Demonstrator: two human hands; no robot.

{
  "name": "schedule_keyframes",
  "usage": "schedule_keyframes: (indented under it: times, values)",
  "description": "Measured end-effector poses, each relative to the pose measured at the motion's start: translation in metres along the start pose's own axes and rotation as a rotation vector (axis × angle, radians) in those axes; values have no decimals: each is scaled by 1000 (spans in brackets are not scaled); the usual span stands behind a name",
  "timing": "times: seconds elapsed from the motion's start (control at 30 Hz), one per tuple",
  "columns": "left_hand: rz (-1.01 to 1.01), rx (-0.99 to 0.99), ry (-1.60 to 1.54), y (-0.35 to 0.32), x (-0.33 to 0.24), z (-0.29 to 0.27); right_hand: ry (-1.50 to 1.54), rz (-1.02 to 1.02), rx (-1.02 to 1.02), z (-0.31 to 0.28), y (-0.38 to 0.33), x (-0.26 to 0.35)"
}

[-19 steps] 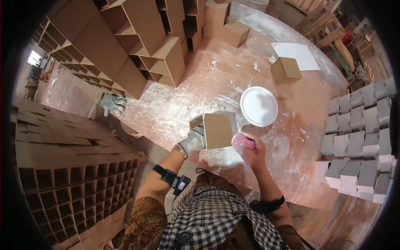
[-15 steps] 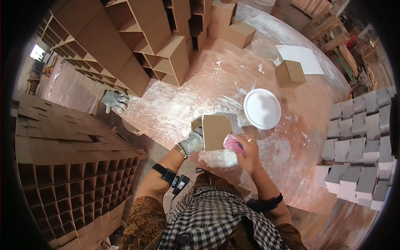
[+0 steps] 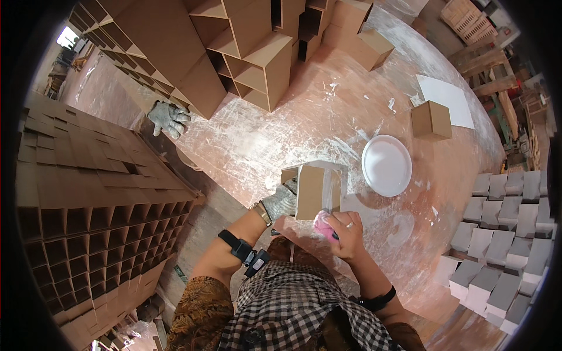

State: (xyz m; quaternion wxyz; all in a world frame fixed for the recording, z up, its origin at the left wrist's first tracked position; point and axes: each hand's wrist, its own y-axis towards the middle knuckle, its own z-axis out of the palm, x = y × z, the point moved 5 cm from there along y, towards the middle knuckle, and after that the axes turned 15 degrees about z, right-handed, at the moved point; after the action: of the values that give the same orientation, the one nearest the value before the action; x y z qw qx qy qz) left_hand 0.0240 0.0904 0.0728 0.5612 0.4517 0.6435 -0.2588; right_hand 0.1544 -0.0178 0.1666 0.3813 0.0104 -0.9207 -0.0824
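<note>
A small brown cardboard box stands over the near edge of the table in front of me. My left hand, in a grey knit glove, reaches into its open left end and holds it; the fingertips are hidden inside. The right side of the box looks greyish and wet. My bare right hand, with a ring on it, is closed round a crumpled pink pad, cloth or sponge. This pad is at the near right corner of the box; whether it touches cannot be told. A round white lid-like dish lies to the right.
Stacked open cardboard compartments rise at the far left. A loose grey glove lies on the table's left edge. Another brown box sits by a white sheet. Grey-white boxes are piled at right, a cardboard cell stack at left.
The view has shifted, so the table's things appear farther right or lower. The box has turned, showing more of its wet right side. My right hand has drawn the pink pad slightly nearer me.
</note>
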Motion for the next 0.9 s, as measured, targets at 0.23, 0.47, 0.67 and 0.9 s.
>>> schedule_keyframes:
  times: [0.23,0.47,0.67,0.9]
  values:
    - [2,-60,-68,6,9,5,4,40,-251,-15,96,-27]
    - [156,49,512,20,-11,5,40,-6,-133,-8,4,-4]
    - [29,125,324,28,8,11,141,128,-287,-17,108,-32]
    - [120,223,688,27,17,20,164,-76,-159,-6,13,0]
